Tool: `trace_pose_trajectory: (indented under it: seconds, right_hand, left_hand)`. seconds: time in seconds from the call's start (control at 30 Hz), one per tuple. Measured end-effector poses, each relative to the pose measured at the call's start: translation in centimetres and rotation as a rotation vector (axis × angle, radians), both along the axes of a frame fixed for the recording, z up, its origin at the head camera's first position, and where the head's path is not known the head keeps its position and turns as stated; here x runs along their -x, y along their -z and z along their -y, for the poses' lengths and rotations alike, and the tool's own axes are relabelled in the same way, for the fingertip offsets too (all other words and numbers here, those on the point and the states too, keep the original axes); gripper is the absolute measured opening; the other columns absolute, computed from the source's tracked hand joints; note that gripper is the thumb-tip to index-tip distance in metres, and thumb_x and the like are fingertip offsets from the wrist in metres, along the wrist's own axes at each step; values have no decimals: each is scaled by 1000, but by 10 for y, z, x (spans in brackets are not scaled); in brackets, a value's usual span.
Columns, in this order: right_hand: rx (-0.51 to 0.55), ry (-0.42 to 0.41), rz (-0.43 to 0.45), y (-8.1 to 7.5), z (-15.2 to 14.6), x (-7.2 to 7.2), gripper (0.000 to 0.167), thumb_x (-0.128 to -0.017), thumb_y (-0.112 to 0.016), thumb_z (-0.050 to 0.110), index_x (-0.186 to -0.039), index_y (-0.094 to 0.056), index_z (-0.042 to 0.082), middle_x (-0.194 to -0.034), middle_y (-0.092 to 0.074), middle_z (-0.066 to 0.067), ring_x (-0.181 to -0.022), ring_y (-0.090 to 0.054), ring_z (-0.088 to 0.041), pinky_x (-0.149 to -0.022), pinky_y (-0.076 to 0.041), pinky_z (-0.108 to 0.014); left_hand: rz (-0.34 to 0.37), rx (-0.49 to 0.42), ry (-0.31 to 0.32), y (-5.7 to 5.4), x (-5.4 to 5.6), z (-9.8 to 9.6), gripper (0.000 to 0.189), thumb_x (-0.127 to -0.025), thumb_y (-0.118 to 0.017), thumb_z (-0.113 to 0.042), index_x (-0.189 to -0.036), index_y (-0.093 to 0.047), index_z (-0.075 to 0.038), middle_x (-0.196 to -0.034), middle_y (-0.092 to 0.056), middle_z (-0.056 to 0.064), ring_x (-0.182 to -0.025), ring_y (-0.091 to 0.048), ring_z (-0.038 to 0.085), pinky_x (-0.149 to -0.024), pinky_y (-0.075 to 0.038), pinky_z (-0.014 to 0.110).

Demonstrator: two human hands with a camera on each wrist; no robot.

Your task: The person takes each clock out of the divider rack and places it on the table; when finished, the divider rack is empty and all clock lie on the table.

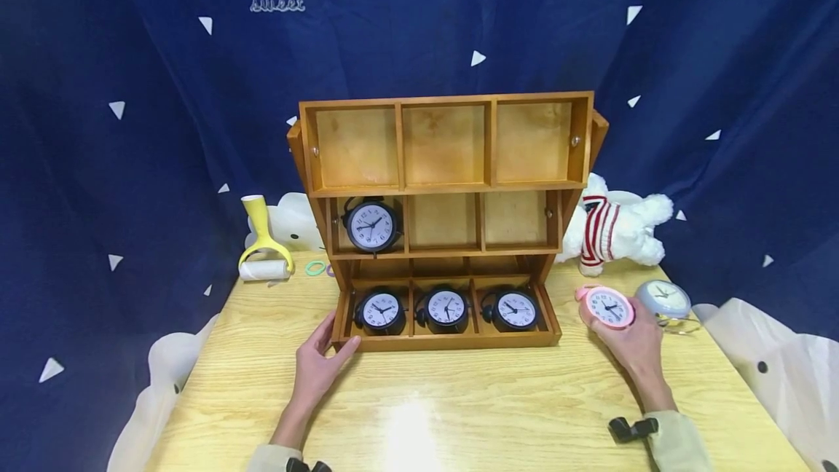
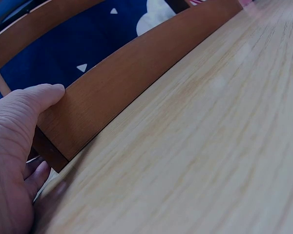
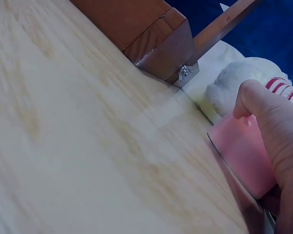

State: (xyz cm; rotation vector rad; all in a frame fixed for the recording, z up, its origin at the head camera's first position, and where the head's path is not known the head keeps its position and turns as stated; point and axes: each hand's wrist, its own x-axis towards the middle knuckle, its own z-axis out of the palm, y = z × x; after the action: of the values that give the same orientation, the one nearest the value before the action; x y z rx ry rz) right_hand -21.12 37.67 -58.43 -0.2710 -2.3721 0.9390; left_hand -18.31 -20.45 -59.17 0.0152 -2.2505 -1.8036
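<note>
My left hand (image 1: 319, 361) grips the front left corner of a tiered wooden shelf (image 1: 452, 343). In the left wrist view its thumb (image 2: 51, 95) lies on the front board, with fingers round the side. At the right of the table, my right hand (image 1: 634, 341) holds a pink alarm clock (image 1: 608, 307), its dial facing up. The right wrist view shows the thumb against the clock's pink case (image 3: 244, 153), low over the tabletop. Three black alarm clocks, one of them in the middle (image 1: 446, 309), fill the bottom tier; another black clock (image 1: 371, 226) sits in the middle tier's left compartment.
A pale blue alarm clock (image 1: 664, 299) lies just beyond my right hand. Behind it is a white plush toy (image 1: 625, 231) in a red-striped top. On the left stand a yellow-handled lint roller (image 1: 264, 269) and small coloured rings (image 1: 315, 268). A navy curtain (image 1: 419, 28) hangs behind.
</note>
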Motion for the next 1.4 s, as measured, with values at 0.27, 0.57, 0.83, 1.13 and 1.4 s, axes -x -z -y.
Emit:
trace_pose_trajectory:
  seconds: [0.27, 0.57, 0.83, 1.13, 1.4]
  right_hand:
    - [52, -11, 27, 3, -1, 0, 76, -72, -94, 25, -132, -60, -5, -120, -66, -27, -110, -60, -40, -87, -44, -41]
    - [93, -77, 49, 9, -2, -2, 72, -83, -90, 26, -141, -56, -1, -127, -66, -25, -115, -61, -37, -82, -39, -9]
    - [78, -84, 34, 5, 0, -3, 80, -87, -86, 25, -149, -48, -5, -135, -60, -32, -121, -60, -43, -86, -36, -7]
    - [96, -59, -105, -12, 15, -3, 79, -83, -85, 14, -153, -49, 1, -144, -53, -32, -124, -53, -48, -100, -43, -23]
    - [97, -171, -385, -54, 52, -6, 75, -71, -85, -2, -142, -61, -2, -131, -64, -31, -114, -57, -8, -98, -39, -14]
  left_hand:
    - [18, -8, -7, 0, -1, -1, 78, -85, -89, -19, -151, -52, -2, -153, -55, 16, -140, -53, 30, -107, -41, 11]
    - [11, 8, 2, -2, -3, 1, 79, -85, -89, -21, -152, -52, -1, -153, -54, 16, -140, -52, 30, -107, -40, 10]
    - [-2, -9, 9, 0, -1, 1, 77, -86, -89, -18, -151, -52, 0, -154, -53, 17, -140, -52, 29, -107, -41, 11]
    - [-3, -13, 5, -1, -1, 0, 77, -85, -89, -18, -151, -52, 0, -153, -54, 18, -141, -52, 31, -108, -41, 12]
    - [0, -5, 9, 0, 0, 0, 77, -86, -89, -17, -152, -52, -2, -154, -53, 16, -141, -52, 27, -109, -40, 12]
